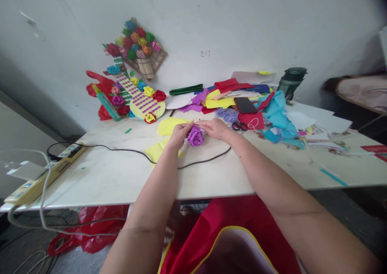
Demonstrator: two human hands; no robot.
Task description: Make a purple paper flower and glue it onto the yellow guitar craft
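Observation:
A purple paper flower (196, 137) hangs bloom-down between my two hands, over the middle of the white table (109, 185). My left hand (180, 133) pinches it at its upper left, by the base. From the other side my right hand (214, 127) has its fingertips closed at the same spot, where the base meets a thin piece too small to make out. Yellow paper sheets (167, 126) lie beside and under my left hand. A black cable (208, 160) runs across the table just below the flower.
Red-handled scissors (240, 125), lilac string (226, 114) and a phone (245, 104) lie to the right, near blue crepe paper (276, 113). A guitar-shaped craft (146, 102) leans at the back left, by a glue bottle (107, 104). A power strip (45, 173) sits on the left edge.

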